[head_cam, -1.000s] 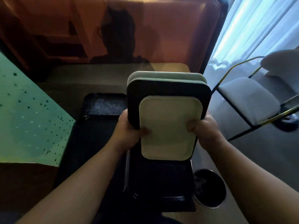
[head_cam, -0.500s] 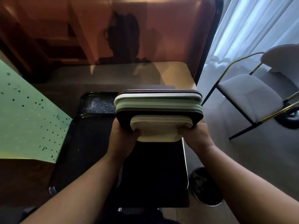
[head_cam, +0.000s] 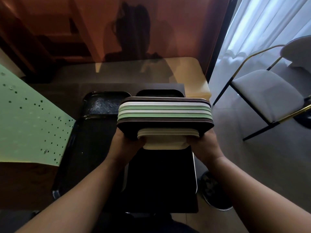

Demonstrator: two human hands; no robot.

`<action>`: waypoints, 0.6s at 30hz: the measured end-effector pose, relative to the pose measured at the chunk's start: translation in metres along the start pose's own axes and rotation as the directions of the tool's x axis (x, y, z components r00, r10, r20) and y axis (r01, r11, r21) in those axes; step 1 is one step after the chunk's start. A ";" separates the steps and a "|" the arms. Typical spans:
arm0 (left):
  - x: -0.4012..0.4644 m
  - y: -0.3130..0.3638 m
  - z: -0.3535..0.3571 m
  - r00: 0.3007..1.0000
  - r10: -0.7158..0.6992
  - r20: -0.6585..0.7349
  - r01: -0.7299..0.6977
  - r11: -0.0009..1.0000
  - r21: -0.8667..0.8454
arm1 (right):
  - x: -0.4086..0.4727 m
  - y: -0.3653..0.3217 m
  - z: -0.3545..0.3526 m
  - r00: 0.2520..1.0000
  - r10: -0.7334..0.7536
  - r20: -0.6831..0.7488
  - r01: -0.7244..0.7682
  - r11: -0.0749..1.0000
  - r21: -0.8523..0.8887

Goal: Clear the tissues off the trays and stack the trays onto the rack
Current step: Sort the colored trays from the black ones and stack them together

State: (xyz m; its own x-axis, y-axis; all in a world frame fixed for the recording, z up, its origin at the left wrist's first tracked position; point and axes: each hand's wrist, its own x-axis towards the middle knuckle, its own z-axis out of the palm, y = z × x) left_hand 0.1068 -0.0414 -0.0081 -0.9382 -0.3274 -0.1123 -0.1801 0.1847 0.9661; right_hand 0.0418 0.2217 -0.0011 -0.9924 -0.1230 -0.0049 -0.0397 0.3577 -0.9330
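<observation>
We find no text, label, brand, number or sign that can be read. The green panel (head_cam: 30, 125) at 9 o'clock carries only small dark dots, and these form no letters.

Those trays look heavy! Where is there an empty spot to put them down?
Both hands, left hand and right hand, hold the stack of trays. Bare room: the dark flat surface right below the stack, and the long black tray beside the green board. Crowded: the speckled black tray behind looks dirty.
</observation>
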 end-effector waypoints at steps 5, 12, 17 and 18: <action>0.002 0.003 0.000 1.000 0.002 0.018 -0.003 0.999 0.034 | -0.002 0.001 0.002 1.000 0.019 0.014 -0.019 0.998 0.053; 0.016 0.003 -0.005 0.996 0.085 0.036 -0.089 0.988 0.129 | 0.014 0.009 -0.008 0.995 -0.034 0.099 0.036 0.999 -0.026; 0.028 -0.003 -0.007 0.997 0.062 0.050 -0.071 0.974 0.213 | 0.022 0.008 -0.013 0.990 -0.045 0.137 0.051 0.998 -0.041; 0.029 -0.003 -0.007 0.997 0.060 0.057 -0.071 0.973 0.220 | 0.020 0.009 -0.014 0.989 -0.032 0.144 0.038 0.998 -0.041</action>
State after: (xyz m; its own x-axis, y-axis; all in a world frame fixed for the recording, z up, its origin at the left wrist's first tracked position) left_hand 0.0825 -0.0579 -0.0125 -0.9625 -0.2627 -0.0670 -0.1733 0.4065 0.8971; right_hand 0.0205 0.2354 -0.0050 -0.9634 -0.2669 -0.0271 -0.0824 0.3904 -0.9169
